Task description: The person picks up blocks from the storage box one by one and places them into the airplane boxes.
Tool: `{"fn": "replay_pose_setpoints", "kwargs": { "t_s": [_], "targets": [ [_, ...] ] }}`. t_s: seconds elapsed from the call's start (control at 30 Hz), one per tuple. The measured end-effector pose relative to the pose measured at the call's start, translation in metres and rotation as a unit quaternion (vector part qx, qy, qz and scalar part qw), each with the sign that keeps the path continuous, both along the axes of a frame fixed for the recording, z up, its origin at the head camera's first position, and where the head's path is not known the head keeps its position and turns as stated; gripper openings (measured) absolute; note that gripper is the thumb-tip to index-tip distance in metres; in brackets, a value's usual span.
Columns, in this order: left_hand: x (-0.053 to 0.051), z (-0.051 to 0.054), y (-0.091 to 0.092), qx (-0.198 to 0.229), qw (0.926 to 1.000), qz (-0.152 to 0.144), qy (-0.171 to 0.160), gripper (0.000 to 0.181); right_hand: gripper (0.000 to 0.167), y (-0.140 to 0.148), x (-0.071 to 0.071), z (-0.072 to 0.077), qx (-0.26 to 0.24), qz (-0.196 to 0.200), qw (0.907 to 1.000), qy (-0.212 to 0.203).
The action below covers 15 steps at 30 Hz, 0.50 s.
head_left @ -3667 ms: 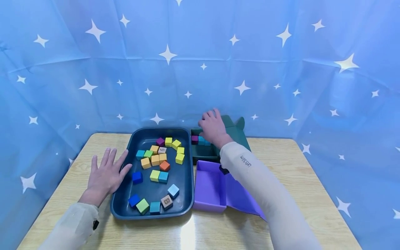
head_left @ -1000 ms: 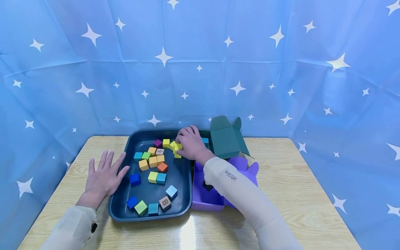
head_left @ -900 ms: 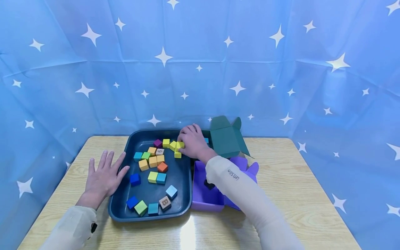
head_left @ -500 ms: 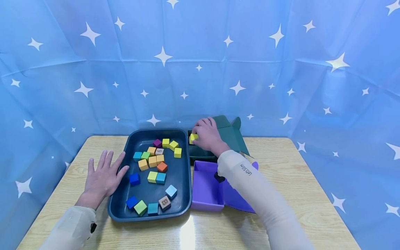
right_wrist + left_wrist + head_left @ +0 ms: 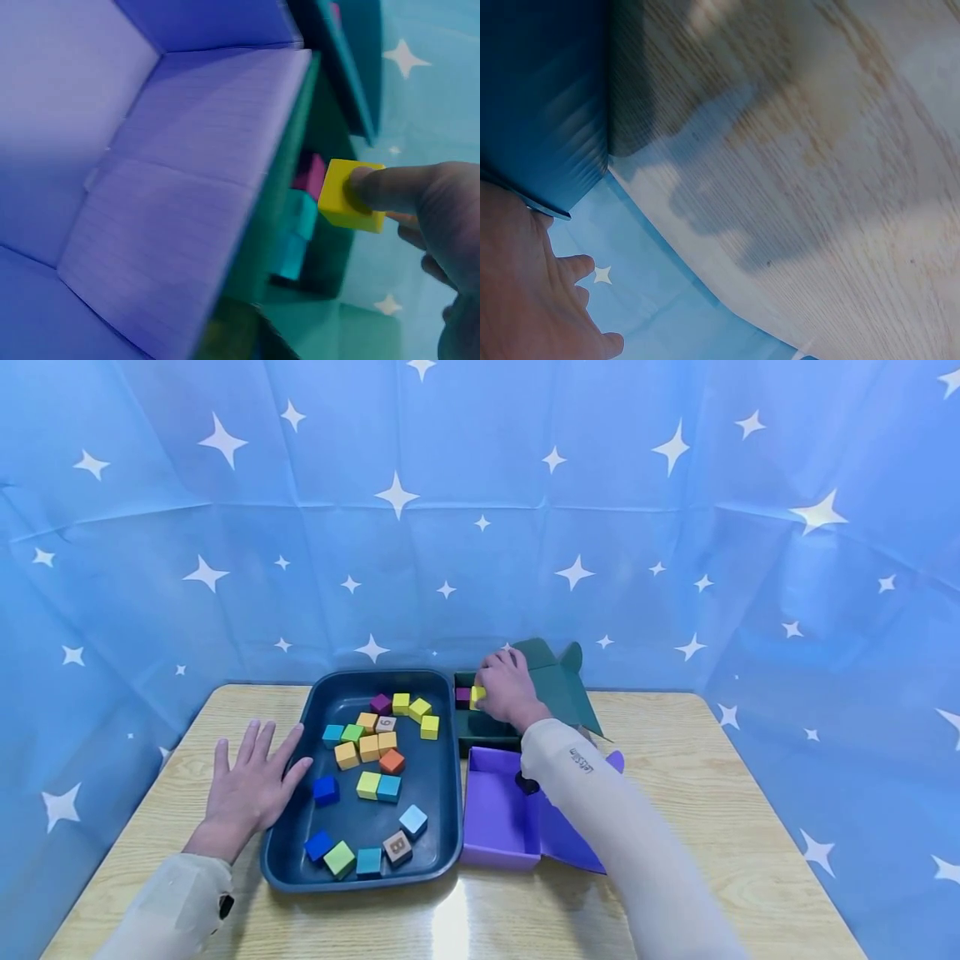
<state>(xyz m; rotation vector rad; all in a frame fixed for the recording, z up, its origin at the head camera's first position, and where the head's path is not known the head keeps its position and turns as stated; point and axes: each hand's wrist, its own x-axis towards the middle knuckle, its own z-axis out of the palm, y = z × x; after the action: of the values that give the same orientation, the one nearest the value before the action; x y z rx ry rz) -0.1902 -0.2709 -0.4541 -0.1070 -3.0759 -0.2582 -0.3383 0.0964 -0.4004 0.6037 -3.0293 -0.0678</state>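
My right hand (image 5: 510, 687) pinches a yellow cube (image 5: 349, 196) between thumb and fingers, over the green box (image 5: 487, 728). Inside that box a purple cube (image 5: 309, 176) and teal cubes (image 5: 294, 225) sit in a row, partly hidden by the hand in the head view. My left hand (image 5: 251, 781) lies with spread, straight fingers at the left rim of the dark blue tray (image 5: 431, 860). Several coloured cubes stand in the tray, among them yellow cubes (image 5: 430, 727), an orange cube (image 5: 392, 762) and a wooden cube marked B (image 5: 397, 848).
A purple box (image 5: 498, 814) with its lid folded out stands in front of the green box, right of the tray. The green lid (image 5: 558, 689) leans open behind. All rest on a wooden table (image 5: 712, 827) before a blue starred curtain (image 5: 480, 460).
After reaching into the tray's upper right, my right hand has carried a yellow cube rightward to the green box, then slightly further right within it. My left hand stays at the tray rim.
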Motion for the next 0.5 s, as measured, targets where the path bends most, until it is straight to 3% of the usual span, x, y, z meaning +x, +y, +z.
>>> {"fn": "replay_pose_setpoints", "kwargs": {
  "t_s": [0.5],
  "targets": [
    [-0.002, -0.003, -0.001, -0.003, 1.0000, 0.001, 0.000, 0.068, 0.024, -0.019, -0.016, -0.028, 0.049, 0.004, 0.9985, -0.023]
  ]
}}
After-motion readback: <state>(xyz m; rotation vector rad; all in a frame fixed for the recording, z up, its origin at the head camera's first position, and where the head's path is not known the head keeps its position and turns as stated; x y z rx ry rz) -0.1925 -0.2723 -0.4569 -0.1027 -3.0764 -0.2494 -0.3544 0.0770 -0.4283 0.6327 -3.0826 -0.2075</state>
